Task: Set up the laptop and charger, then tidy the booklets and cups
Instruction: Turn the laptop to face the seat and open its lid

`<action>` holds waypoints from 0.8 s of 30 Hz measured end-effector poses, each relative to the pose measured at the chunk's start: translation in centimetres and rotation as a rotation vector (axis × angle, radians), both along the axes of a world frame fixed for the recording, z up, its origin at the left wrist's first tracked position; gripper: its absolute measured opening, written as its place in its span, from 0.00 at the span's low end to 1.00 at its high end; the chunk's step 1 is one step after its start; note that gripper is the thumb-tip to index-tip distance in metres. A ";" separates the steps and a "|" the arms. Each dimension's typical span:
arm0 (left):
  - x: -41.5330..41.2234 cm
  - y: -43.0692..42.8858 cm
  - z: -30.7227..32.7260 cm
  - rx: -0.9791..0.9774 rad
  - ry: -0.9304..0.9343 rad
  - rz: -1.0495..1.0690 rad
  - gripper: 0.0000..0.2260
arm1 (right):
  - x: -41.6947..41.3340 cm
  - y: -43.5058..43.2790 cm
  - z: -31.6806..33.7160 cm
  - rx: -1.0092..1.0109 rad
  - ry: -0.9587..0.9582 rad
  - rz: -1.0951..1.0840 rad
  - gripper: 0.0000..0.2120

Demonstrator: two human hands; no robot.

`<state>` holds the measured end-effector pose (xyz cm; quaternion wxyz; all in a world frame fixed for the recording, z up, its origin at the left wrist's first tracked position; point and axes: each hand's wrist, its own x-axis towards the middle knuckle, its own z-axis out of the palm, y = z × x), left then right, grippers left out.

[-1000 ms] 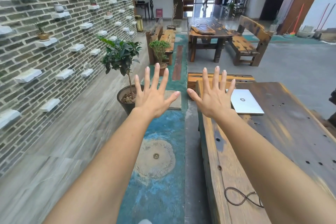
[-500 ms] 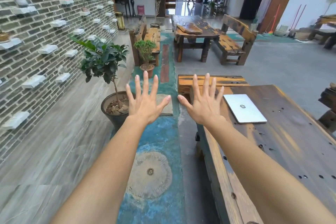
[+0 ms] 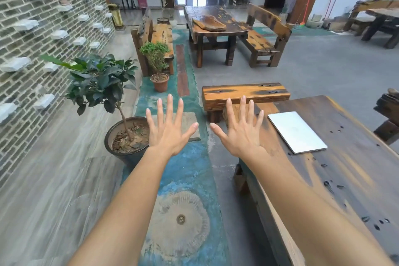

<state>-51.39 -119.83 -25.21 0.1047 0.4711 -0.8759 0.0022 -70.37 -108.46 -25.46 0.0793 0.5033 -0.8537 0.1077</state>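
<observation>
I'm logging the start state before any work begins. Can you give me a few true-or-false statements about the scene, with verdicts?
1. The laptop lies closed on the table. True.
2. The right hand grips the laptop. False: it is open, holds nothing, and shows left of the laptop.
3. The left hand is open, fingers spread. True.
4. A cup stands on the laptop. False: nothing is on its lid.
5. A big plant and a small plant stand in pots on the floor. True.
</observation>
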 end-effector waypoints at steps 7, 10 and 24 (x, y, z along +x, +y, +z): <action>-7.0 -5.2 -2.7 -0.015 0.018 -0.101 0.38 | -6.4 -4.9 -3.0 -0.002 -0.017 -0.072 0.43; -10.8 -7.4 -4.0 -0.022 0.008 -0.140 0.38 | -9.9 -6.7 -4.4 -0.006 -0.042 -0.110 0.43; -31.5 -14.7 -7.9 0.046 -0.023 -0.310 0.38 | -27.9 -10.9 -7.2 0.011 -0.177 -0.274 0.43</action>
